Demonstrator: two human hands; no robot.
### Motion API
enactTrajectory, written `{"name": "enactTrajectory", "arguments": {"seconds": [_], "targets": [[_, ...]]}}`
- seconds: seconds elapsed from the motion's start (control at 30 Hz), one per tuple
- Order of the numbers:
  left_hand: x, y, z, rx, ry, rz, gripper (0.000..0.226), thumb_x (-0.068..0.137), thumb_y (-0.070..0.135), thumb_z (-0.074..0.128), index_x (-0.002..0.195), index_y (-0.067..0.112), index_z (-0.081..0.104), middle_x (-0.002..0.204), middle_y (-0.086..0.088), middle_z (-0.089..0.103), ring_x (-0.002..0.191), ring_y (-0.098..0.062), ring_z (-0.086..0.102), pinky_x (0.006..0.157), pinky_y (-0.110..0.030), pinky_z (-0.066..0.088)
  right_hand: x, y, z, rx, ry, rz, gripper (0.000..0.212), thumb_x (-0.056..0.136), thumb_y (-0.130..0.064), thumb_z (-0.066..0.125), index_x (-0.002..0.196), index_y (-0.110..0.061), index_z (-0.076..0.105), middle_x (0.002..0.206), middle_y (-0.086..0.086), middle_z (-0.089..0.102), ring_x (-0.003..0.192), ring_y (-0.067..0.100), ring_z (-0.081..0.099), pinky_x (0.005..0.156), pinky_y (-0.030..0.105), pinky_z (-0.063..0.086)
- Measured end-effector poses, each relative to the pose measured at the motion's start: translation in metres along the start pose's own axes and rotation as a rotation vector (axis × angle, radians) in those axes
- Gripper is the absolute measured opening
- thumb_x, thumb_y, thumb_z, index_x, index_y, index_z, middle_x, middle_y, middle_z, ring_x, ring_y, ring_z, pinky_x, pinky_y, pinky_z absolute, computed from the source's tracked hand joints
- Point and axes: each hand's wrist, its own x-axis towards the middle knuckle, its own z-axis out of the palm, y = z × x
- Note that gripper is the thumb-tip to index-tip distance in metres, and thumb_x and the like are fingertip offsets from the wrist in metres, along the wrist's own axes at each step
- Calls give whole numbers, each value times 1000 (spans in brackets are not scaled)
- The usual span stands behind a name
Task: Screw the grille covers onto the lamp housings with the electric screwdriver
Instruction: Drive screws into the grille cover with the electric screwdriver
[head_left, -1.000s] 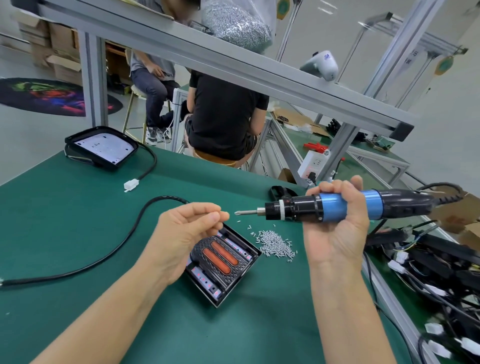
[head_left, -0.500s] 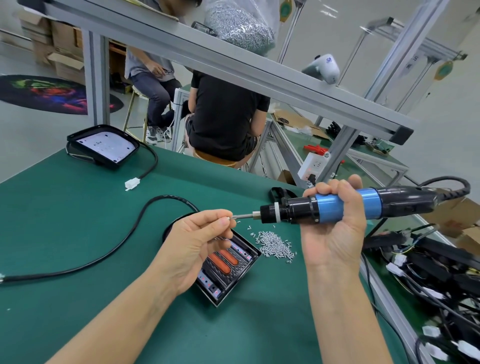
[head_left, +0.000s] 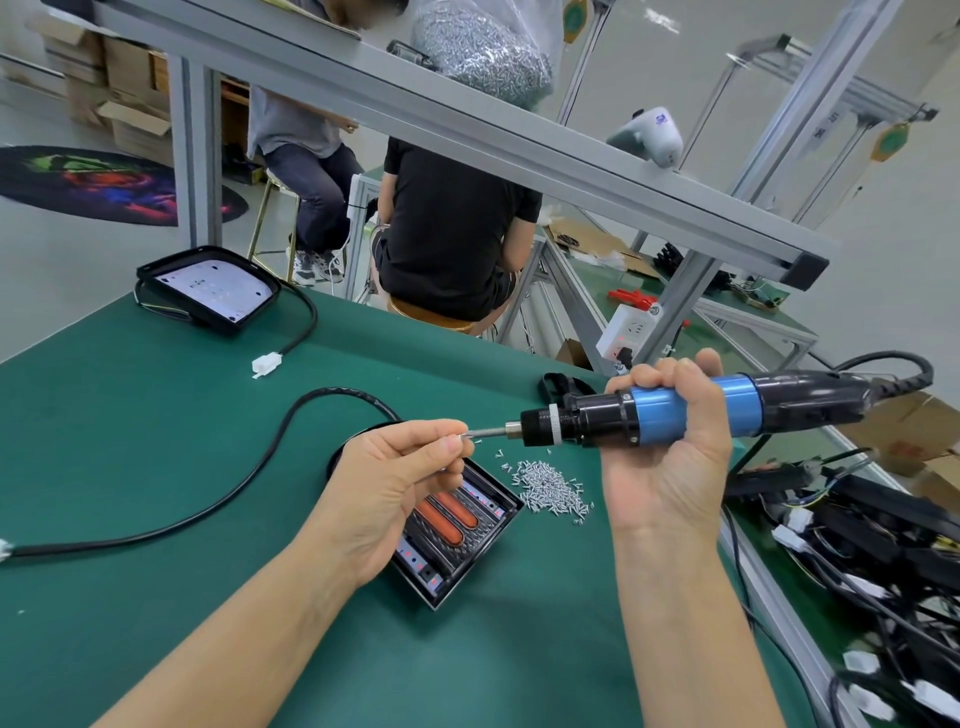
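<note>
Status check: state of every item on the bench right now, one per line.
Electric screwdriver: gripped level in right hand, off the bench.
Left hand: fingertips pinched at the bit tip.
Lamp housing: flat on mat, grille cover on.
Loose screws: piled beside housing.
Second lamp: at the far corner, untouched.

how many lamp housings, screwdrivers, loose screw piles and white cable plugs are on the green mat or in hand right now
lamp housings: 2, one under the left hand, one at the far corner
electric screwdriver: 1, held in the right hand
loose screw pile: 1
white cable plug on the green mat: 1 clearly seen
total: 5
</note>
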Motion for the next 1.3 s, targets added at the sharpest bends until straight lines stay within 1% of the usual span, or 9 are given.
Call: {"name": "enactTrajectory", "arguments": {"seconds": [0.6,0.7,0.8,0.87,0.93,1.0,1.07,1.17,1.3], "targets": [[8,-6,1,144,19,157,16,65,10,70,77,13,78,75,-11,73,63,-13,64,67,-21,56,-2,4,-6,-37,8,-43,31,88,1,54,106,-24,53,72,-5,57,62,9,58,70,24,52],[6,-8,1,214,4,155,21,68,4,71,82,18,78,84,-8,75,71,-10,66,70,-17,54,-1,3,-8,-36,25,-40,31,86,1,55,105,-23,54,71,-5,58,61,9,58,69,24,53],[8,-5,-7,371,-7,201,46,71,-2,74,104,30,71,106,5,72,88,-7,61,80,-19,51,0,3,-13,-27,51,-33,31,86,2,55,104,-24,55,70,-5,58,61,9,59,69,24,53],[12,1,-23,462,114,226,54,71,6,77,114,36,63,118,12,65,102,-6,56,85,-22,46,1,3,-17,-49,53,-34,31,88,1,55,105,-24,55,71,-5,59,62,9,59,70,24,53],[18,7,-46,666,263,178,64,72,20,80,128,32,52,132,10,54,119,-8,48,96,-26,37,2,1,-22,-88,53,-45,32,89,1,55,106,-25,55,71,-6,58,63,9,58,71,24,53],[22,5,-67,905,335,-6,92,65,45,83,142,23,37,145,3,42,133,-14,36,108,-34,29,3,1,-25,-131,59,-55,32,89,2,54,106,-26,54,70,-6,58,63,9,58,71,24,53],[23,-4,-75,1156,342,-154,117,55,71,75,148,17,28,151,-3,33,141,-20,24,114,-41,21,5,4,-29,-151,70,-53,33,89,2,53,105,-26,54,69,-7,58,62,9,58,71,24,53],[31,-15,-71,1407,322,-187,116,56,77,69,147,18,28,151,-5,30,143,-22,16,114,-41,12,7,11,-32,-163,84,-43,34,90,4,53,105,-26,54,69,-6,57,62,8,58,70,24,53],[39,-13,-65,1389,306,-201,112,45,75,77,136,21,39,141,-1,40,136,-20,24,111,-39,16,10,21,-32,-190,111,-39,34,90,4,54,104,-27,55,71,-5,56,61,9,58,71,25,52]]}}
